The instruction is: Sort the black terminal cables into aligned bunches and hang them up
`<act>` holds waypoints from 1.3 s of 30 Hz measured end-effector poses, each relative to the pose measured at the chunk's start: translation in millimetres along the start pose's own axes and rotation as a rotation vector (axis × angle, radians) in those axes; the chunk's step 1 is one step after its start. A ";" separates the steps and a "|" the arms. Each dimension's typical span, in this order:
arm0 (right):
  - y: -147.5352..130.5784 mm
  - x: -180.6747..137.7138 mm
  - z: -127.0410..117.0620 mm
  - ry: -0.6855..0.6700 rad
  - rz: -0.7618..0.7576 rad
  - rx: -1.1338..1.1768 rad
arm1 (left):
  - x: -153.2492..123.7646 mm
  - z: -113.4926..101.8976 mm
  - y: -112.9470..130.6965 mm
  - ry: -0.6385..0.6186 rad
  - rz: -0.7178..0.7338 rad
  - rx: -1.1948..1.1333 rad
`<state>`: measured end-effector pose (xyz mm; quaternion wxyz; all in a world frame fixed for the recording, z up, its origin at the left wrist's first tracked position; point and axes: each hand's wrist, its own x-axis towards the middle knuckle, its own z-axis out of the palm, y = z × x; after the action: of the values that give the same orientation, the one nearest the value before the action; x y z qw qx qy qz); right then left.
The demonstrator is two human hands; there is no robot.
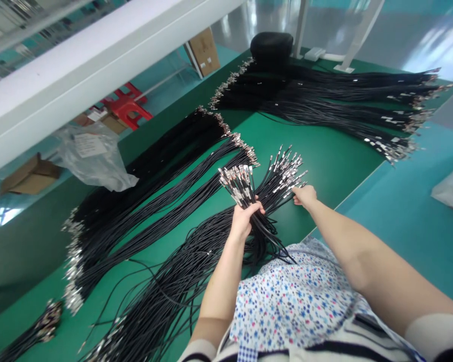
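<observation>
Left hand [245, 218]: fist wrapped around a thick bundle of thin black cables with silver metal ends [239, 183], holding it firmly just below those ends.
Right hand [305, 196]: fingers drawn nearly together at the right edge of a fan of silver cable ends [287, 171]; I cannot tell whether a cable is pinched between them.
Held bundle: raised in front of the body, ends pointing far, tails hanging over the cables below.
Loose pile: a tangled spread of thin black cables [196, 251] running from the near left to beneath the 2 hands, several strands crossing; the fan is at its far right end.
Left rows: long straight black cable bunches [151, 186] lying side by side on the smooth green tabletop [355, 136], metal ends roughly level.
Far right rows: more straight black cable bunches [324, 95], laid near a rounded black object [272, 46].
Near left corner: 1 small black cable cluster with brownish ends [49, 322], apart from the pile.
Progress: the left and far right rows look finished; the held bundle seems partly gathered, and the loose pile appears to be what is left. Its cables are too many to count.
</observation>
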<state>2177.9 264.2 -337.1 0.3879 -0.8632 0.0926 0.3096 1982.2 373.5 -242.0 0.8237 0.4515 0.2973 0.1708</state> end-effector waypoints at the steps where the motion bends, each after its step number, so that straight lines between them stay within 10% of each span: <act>1: 0.3 -3.7 -1.8 0.020 -0.010 -0.010 | -0.3 -0.1 0.1 -0.002 0.003 -0.004; 6: -10.8 -40.0 -16.4 0.006 -0.209 0.103 | 0.6 0.1 0.0 -0.002 -0.006 -0.014; 14: -91.1 -134.7 -19.3 -0.606 -0.787 0.170 | 3.1 11.3 0.0 0.010 0.069 0.144; 20: -102.3 -117.3 -11.5 -0.896 -0.634 0.065 | -2.1 3.8 -5.8 0.054 0.084 0.037; 27: -5.6 -64.4 10.0 -0.525 0.088 0.115 | 1.3 0.9 -7.0 0.109 0.041 0.036; 39: 3.5 -68.5 22.3 -0.536 -0.066 0.364 | 2.3 -0.4 -7.0 0.106 0.040 0.021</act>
<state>2112.0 272.6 -309.0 0.5562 -0.6700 0.0130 0.4914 1983.8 371.3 -248.8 0.7987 0.4562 0.3331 0.2077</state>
